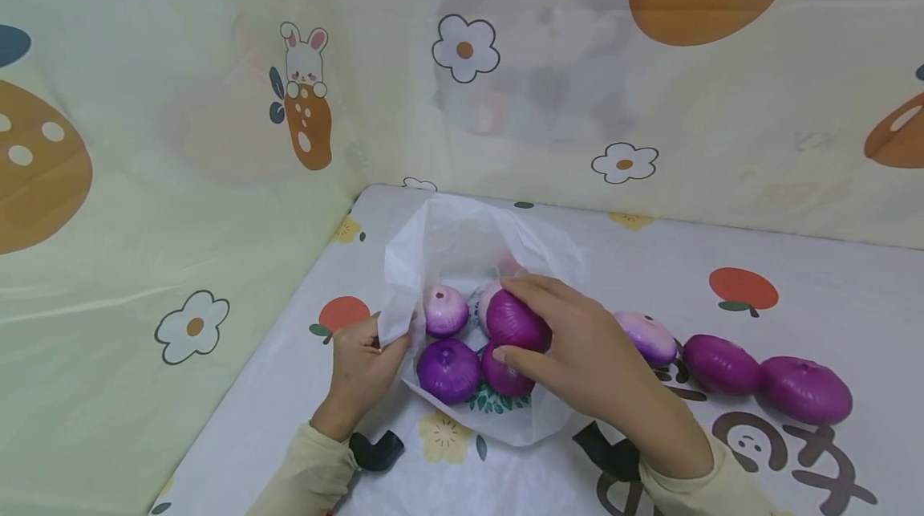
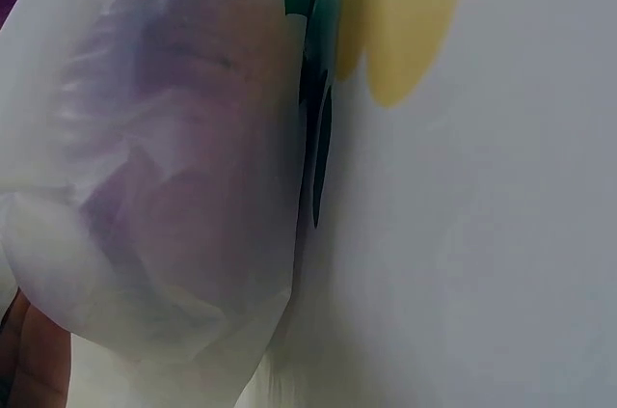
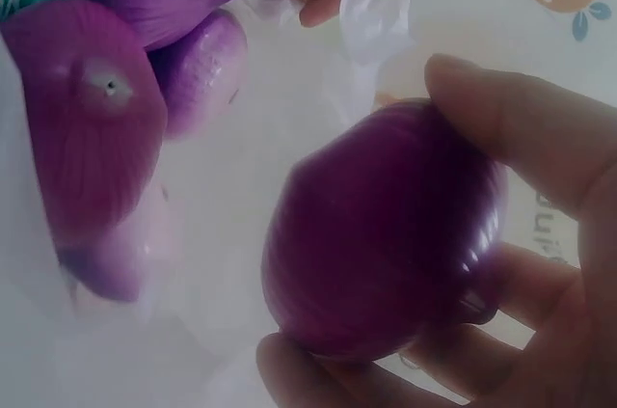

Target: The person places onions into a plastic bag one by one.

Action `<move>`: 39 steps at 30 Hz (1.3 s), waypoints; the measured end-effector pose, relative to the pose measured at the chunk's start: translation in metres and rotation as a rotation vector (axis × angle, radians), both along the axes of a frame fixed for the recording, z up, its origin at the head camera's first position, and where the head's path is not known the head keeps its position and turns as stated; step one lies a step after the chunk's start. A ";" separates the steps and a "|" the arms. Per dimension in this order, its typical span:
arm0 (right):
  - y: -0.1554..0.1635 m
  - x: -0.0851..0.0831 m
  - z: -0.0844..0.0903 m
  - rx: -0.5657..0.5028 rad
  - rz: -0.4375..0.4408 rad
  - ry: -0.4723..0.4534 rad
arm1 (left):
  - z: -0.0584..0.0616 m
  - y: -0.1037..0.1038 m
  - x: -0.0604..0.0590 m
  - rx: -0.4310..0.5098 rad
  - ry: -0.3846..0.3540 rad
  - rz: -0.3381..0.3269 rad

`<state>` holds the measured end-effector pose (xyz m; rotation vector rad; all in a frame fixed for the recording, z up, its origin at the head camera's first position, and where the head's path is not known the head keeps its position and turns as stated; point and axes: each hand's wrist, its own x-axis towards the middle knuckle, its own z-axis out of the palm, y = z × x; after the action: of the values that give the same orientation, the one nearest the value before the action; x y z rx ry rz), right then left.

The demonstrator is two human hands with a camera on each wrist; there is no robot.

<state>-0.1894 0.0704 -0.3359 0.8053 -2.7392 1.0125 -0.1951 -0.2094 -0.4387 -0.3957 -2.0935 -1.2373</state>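
A thin white plastic bag (image 1: 462, 243) lies open on the table, with several purple onions inside, among them a dark one (image 1: 448, 371) and a paler one (image 1: 444, 310). My right hand (image 1: 577, 347) grips a purple onion (image 1: 514, 321) just inside the bag's mouth; in the right wrist view this onion (image 3: 386, 234) sits between my thumb and fingers. My left hand (image 1: 364, 367) pinches the bag's left edge and holds it open. The left wrist view shows only the bag film (image 2: 164, 186) with purple showing through.
Three more purple onions lie in a row to the right of the bag (image 1: 646, 337) (image 1: 722, 364) (image 1: 805, 390). A patterned cloth covers the table (image 1: 794, 299), and a patterned curtain (image 1: 180, 139) walls in the back and left sides.
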 end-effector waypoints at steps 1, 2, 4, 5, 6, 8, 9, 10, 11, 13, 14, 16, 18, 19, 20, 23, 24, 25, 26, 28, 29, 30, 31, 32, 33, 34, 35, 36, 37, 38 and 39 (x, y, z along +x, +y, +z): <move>-0.002 -0.001 0.000 -0.003 0.003 0.003 | 0.000 0.000 0.000 0.002 0.000 0.000; -0.005 -0.002 0.000 -0.008 0.007 0.011 | 0.000 0.000 0.000 0.004 0.001 -0.001; -0.008 -0.004 0.000 -0.007 0.009 0.025 | 0.000 0.000 0.000 0.005 0.003 0.000; -0.010 -0.005 0.000 -0.009 0.011 0.031 | 0.000 0.000 0.000 0.007 0.004 -0.002; -0.012 -0.006 -0.001 -0.008 0.011 0.038 | 0.000 0.000 0.000 0.007 0.003 -0.003; -0.015 -0.007 -0.001 0.000 0.011 0.046 | 0.000 0.000 0.000 0.004 0.003 -0.003; -0.016 -0.008 -0.001 0.005 0.009 0.045 | 0.000 0.000 0.000 0.001 0.004 -0.003; -0.017 -0.009 -0.001 0.010 0.009 0.044 | 0.000 -0.001 0.000 -0.002 0.004 -0.003; -0.019 -0.010 -0.002 0.014 0.008 0.044 | 0.000 -0.001 0.000 -0.004 0.004 -0.005; -0.021 -0.012 -0.003 0.021 0.007 0.043 | 0.000 -0.001 0.000 -0.010 0.005 -0.003; -0.022 -0.014 -0.004 0.025 0.007 0.039 | 0.000 -0.001 0.000 -0.012 0.005 -0.004; -0.025 -0.016 -0.006 0.029 0.010 0.036 | 0.000 -0.001 0.000 -0.013 0.002 -0.004; -0.028 -0.018 -0.009 0.034 0.012 0.034 | 0.000 -0.001 0.000 -0.012 -0.002 -0.002; -0.030 -0.020 -0.010 0.037 0.013 0.036 | 0.000 -0.001 0.000 -0.010 -0.004 -0.003; -0.031 -0.021 -0.012 0.039 0.014 0.035 | 0.000 -0.001 0.000 -0.009 -0.006 -0.003; -0.035 -0.023 -0.015 0.051 0.014 0.038 | 0.000 -0.001 0.001 -0.004 -0.011 -0.007; -0.037 -0.024 -0.016 0.055 0.016 0.038 | 0.000 -0.002 0.001 -0.002 -0.012 -0.009; -0.038 -0.025 -0.017 0.060 0.018 0.035 | 0.000 -0.002 0.000 -0.003 -0.011 -0.010; -0.039 -0.026 -0.017 0.067 0.019 0.029 | 0.000 -0.002 0.000 -0.004 -0.011 -0.009; -0.041 -0.027 -0.019 0.083 0.019 0.017 | 0.000 -0.002 0.000 -0.008 -0.010 -0.008; -0.042 -0.027 -0.020 0.092 0.019 0.010 | 0.000 -0.002 0.000 -0.010 -0.008 -0.007; -0.043 -0.028 -0.021 0.097 0.021 0.005 | 0.000 -0.002 0.000 -0.012 -0.006 -0.005; -0.044 -0.029 -0.022 0.102 0.022 0.000 | 0.000 -0.002 0.000 -0.013 -0.006 -0.005; -0.045 -0.029 -0.023 0.106 0.024 -0.002 | 0.000 -0.002 0.000 -0.012 -0.005 -0.004; -0.046 -0.029 -0.024 0.110 0.028 -0.003 | 0.000 -0.002 0.000 -0.012 -0.005 -0.004; -0.047 -0.030 -0.025 0.113 0.031 -0.004 | 0.000 -0.002 0.000 -0.012 -0.005 -0.004; -0.048 -0.030 -0.026 0.118 0.033 -0.004 | 0.000 -0.002 0.000 -0.010 -0.006 -0.004; -0.049 -0.030 -0.027 0.122 0.036 -0.003 | 0.000 -0.002 0.000 -0.009 -0.006 -0.004; -0.050 -0.031 -0.029 0.127 0.039 -0.002 | 0.000 -0.002 0.000 -0.007 -0.006 -0.004; -0.051 -0.031 -0.030 0.132 0.041 0.000 | 0.001 -0.001 0.000 -0.007 -0.006 -0.003; -0.052 -0.031 -0.032 0.139 0.042 0.000 | 0.001 -0.001 0.000 -0.006 -0.006 -0.002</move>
<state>-0.2206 0.0183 -0.3675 0.8860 -2.8288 0.8364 -0.1951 -0.2107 -0.4378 -0.3971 -2.1028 -1.2343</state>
